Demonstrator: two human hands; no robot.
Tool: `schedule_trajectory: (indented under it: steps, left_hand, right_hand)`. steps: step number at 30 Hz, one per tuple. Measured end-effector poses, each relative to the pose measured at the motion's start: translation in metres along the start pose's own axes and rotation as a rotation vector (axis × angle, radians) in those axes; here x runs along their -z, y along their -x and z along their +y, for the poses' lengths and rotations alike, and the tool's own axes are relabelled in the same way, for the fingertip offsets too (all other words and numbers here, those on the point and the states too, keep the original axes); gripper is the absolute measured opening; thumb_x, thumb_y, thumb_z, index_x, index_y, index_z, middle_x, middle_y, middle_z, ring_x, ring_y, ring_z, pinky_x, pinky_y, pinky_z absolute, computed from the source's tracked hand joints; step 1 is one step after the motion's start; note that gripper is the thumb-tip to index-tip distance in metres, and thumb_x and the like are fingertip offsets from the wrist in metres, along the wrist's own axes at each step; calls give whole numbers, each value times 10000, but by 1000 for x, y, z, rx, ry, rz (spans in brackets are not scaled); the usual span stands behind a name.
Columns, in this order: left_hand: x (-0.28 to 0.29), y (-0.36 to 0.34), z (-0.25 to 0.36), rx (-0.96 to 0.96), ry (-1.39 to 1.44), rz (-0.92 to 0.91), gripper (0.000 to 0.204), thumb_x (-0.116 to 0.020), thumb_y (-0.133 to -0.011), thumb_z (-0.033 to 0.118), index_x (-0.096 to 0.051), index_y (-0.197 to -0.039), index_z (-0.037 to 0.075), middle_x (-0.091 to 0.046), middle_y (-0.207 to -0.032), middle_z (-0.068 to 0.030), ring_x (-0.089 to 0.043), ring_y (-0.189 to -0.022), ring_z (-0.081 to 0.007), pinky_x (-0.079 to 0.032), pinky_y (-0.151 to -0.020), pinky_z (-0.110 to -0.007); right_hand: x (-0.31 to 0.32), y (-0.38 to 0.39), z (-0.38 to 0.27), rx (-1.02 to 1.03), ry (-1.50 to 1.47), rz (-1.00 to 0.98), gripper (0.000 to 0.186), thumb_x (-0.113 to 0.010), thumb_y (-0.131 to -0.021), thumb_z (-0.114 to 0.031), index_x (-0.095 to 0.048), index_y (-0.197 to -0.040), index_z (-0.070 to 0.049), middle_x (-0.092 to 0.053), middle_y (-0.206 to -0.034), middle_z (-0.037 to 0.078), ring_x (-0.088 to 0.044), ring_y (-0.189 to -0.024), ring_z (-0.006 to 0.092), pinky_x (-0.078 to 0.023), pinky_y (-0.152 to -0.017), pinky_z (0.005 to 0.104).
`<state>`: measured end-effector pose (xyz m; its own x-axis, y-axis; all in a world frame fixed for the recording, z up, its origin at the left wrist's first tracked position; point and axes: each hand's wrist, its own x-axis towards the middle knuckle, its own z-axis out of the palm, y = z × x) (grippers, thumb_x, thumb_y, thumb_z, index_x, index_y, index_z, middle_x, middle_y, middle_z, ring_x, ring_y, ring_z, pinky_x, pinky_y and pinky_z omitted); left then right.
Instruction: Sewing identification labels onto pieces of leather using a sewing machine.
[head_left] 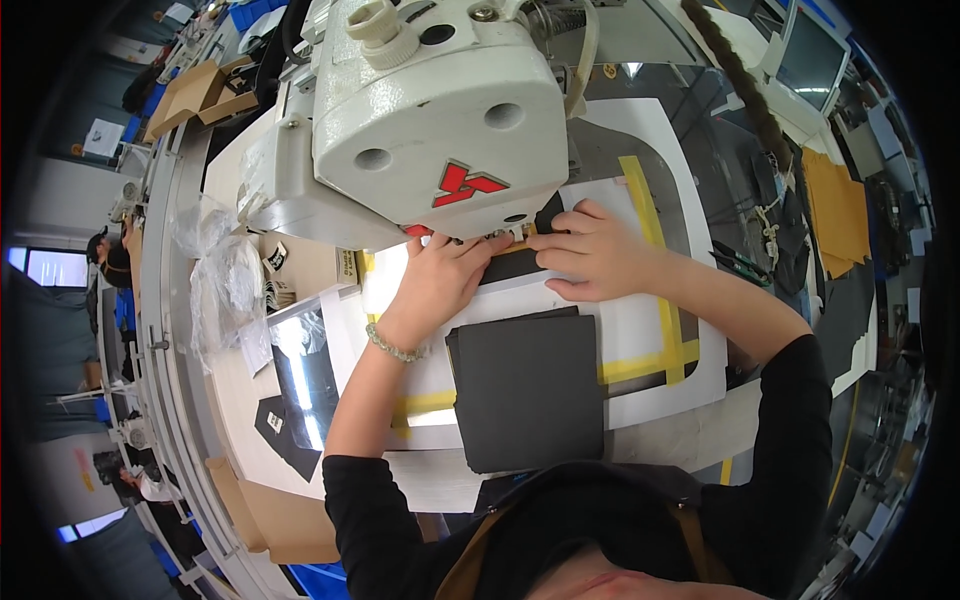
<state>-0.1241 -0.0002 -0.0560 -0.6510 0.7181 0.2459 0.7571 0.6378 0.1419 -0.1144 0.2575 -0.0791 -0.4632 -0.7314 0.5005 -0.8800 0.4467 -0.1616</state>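
Machine head, white, with 1 red emblem: set over the work area, its lower end brought close above the fingers.

Dark flat piece, 1: placed beneath the machine head, between the 2 hands; partly covered by the fingers, so its full outline cannot be told.

Left hand: laid palm down at the piece's left side, fingers close together, fingertips set near the foot of the machine; a beaded bracelet is worn at the wrist. Right hand: set at the piece's right side, fingers bent and spread apart. Whether the piece is pinched or only pressed by either hand cannot be told.

Stack of black sheets, 1: laid nearer the person's body, edges slightly uneven, touched by neither hand.

White board with yellow tape: spread under the work, on the bench.

Left side: clear plastic bag; 1 black offcut bearing a small pale label.

Stage of work: 1 piece is judged to be in process — not yet released from the machine. No completed seam can be made out. Whether the stacked sheets are finished or unworked cannot be told.
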Motion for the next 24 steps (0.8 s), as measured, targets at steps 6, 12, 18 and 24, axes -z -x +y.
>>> schedule_trajectory:
  steps: [6, 12, 18, 24]
  left_hand:
    - [-11, -2, -25, -42, 58, 78, 202, -627, -877, 134, -713, -1060, 133, -671, -861, -102, -630, -758, -302, -508, -608, -395]
    - [-12, -1, -29, 0, 46, -11, 207, -623, -877, 114, -715, -1063, 105, -662, -804, -147, -632, -731, -330, -517, -630, -396]
    - [-12, 3, -29, -51, 53, 75, 278, -642, -878, 151, -693, -1151, 141, -670, -889, -100, -630, -843, -307, -494, -722, -412]
    - [16, 15, -21, 38, -139, 35, 365, -704, -827, 235, -650, -1163, 104, -658, -993, -35, -635, -892, -231, -459, -738, -332]
  right_hand:
    - [1, -8, 15, 59, -17, 150, 161, -735, -732, -200, -613, -778, -104, -643, -855, -15, -545, -817, 188, -421, -733, 333]
    - [-2, -8, 20, 44, -28, 110, 161, -747, -686, -157, -670, -816, -102, -643, -862, -10, -566, -832, 205, -442, -718, 335]
    - [-1, -12, 15, 65, -25, 124, 147, -724, -731, -190, -608, -722, -100, -582, -767, -5, -537, -828, 195, -420, -738, 331]
    - [1, -11, 15, 64, -13, 166, 152, -726, -727, -194, -607, -722, -100, -585, -773, -8, -542, -857, 198, -414, -768, 333]
